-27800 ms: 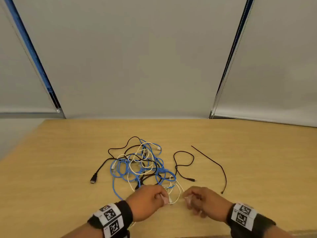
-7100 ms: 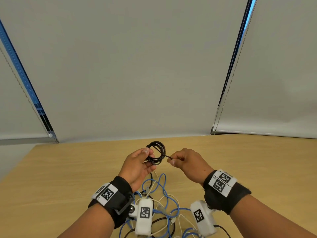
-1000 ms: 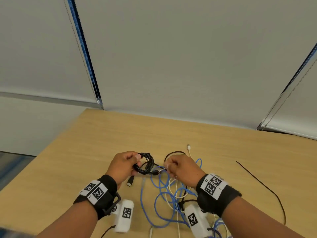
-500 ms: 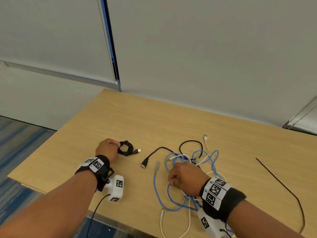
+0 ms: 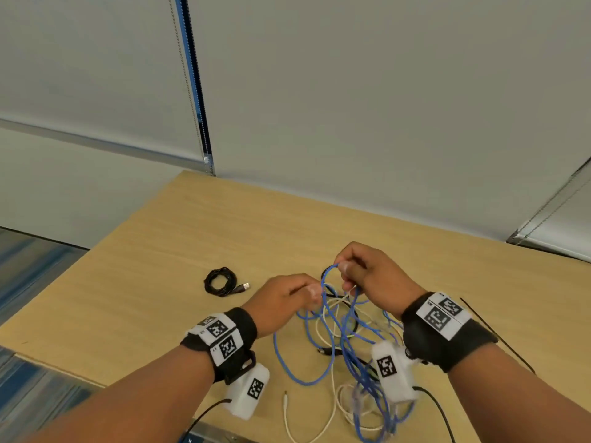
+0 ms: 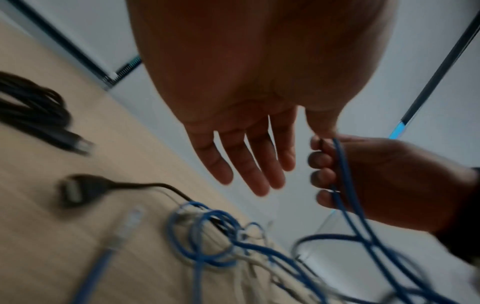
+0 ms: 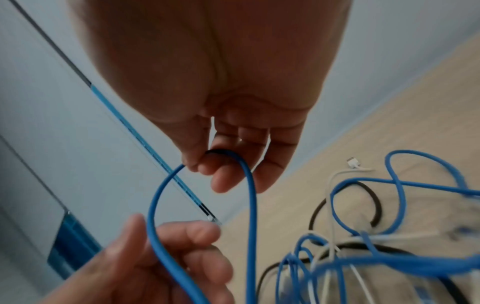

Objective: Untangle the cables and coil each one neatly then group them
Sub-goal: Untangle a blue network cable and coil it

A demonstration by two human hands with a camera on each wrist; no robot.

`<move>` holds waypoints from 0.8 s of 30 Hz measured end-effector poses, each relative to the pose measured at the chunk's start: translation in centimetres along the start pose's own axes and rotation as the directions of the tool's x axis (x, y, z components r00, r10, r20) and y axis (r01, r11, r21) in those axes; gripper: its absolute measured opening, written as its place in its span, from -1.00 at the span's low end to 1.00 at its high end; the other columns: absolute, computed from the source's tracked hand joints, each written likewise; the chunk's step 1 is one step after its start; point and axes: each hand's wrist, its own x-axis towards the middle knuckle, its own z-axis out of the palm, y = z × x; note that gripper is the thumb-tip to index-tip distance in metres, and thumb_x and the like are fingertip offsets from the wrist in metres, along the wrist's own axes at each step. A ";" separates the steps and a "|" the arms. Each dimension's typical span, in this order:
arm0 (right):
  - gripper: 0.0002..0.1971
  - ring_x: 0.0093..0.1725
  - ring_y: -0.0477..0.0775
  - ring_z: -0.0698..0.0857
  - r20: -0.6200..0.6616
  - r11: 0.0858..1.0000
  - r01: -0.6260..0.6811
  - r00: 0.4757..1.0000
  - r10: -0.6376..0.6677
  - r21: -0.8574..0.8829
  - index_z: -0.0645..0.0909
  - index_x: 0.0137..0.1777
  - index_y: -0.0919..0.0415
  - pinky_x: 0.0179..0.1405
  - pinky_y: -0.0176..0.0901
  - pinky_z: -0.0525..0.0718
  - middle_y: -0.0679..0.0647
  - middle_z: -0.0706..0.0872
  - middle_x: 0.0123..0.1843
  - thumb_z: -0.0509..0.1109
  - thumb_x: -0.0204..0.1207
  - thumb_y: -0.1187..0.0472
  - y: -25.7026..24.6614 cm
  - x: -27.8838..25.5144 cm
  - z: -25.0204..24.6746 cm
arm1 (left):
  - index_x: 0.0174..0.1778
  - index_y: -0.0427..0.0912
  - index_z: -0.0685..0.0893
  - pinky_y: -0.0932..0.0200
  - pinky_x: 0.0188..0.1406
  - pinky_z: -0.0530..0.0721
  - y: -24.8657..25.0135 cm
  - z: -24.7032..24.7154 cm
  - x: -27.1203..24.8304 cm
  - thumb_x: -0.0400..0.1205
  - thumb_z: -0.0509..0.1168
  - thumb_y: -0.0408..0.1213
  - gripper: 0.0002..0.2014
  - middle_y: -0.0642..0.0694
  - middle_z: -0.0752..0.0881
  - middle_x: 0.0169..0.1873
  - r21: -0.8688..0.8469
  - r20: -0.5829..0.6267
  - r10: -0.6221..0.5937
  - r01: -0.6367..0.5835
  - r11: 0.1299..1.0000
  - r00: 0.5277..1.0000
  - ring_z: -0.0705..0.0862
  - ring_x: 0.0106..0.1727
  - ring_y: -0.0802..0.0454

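Since half a second ago the left hand [image 5: 281, 298] has let go of the coiled black USB cable [image 5: 220, 282] and come across to the tangle, so one cable is done and parked. Nearest, white cable [image 5: 332, 401] loops trail toward the counter [image 5: 128, 298] edge under the wrist cameras (their square coded markers carry no readable words). Above the heap, the right hand [image 5: 367, 276] pinches a raised loop of the blue network cable [image 5: 335, 330], fingers [image 7: 226, 176] curled round it. The left hand's fingers [image 6: 249, 164] are spread loosely beside that loop, thumb against it. Farther left lies the coil, apart from the rest. Next is likely freeing the blue one.
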 end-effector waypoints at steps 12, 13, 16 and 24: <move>-0.83 -0.44 -0.21 0.51 -0.474 0.988 0.151 0.873 -0.114 0.040 0.66 -0.13 0.02 -0.36 -0.14 0.54 -0.28 0.61 -0.41 0.33 0.69 0.20 -3.9 -1.8 -8.4 | -0.18 -0.15 0.64 0.14 -0.04 0.68 5.8 3.6 4.0 0.77 0.26 -0.33 -0.80 -0.11 0.72 -0.19 -0.108 0.079 0.077 -0.069 0.992 0.994 0.67 -0.19 0.10; -0.84 -0.45 -0.24 0.51 -0.490 0.987 0.157 0.863 -0.124 0.027 0.67 -0.13 0.02 -0.35 -0.19 0.49 -0.28 0.62 -0.42 0.34 0.68 0.19 -4.1 -1.9 -9.0 | -0.19 -0.14 0.64 0.08 -0.04 0.69 6.3 3.7 4.2 0.77 0.26 -0.33 -0.80 -0.13 0.74 -0.17 -0.078 0.081 0.087 -0.080 0.994 0.993 0.68 -0.19 0.09; -0.86 -0.47 -0.26 0.50 -0.517 0.988 0.153 0.843 -0.147 -0.032 0.69 -0.12 0.06 -0.44 -0.42 0.44 -0.26 0.62 -0.44 0.36 0.67 0.19 -4.3 -2.6 -10.6 | -0.21 -0.09 0.64 0.06 -0.10 0.73 8.1 4.2 5.2 0.78 0.22 -0.34 -0.76 -0.11 0.81 -0.17 -0.142 0.009 0.121 -0.119 0.983 0.993 0.71 -0.23 0.11; -0.82 -0.49 -0.05 0.49 -0.346 0.984 0.082 0.938 -0.023 0.157 0.77 0.01 0.12 -0.53 -0.25 0.46 0.04 0.73 -0.34 0.41 0.65 0.05 -4.0 -5.1 -13.0 | -0.13 -0.22 0.58 0.25 -0.35 0.69 10.9 4.5 8.3 0.79 0.18 -0.35 -0.82 -0.01 0.72 -0.40 -0.194 -0.156 0.157 -0.186 0.963 0.975 0.65 -0.40 0.07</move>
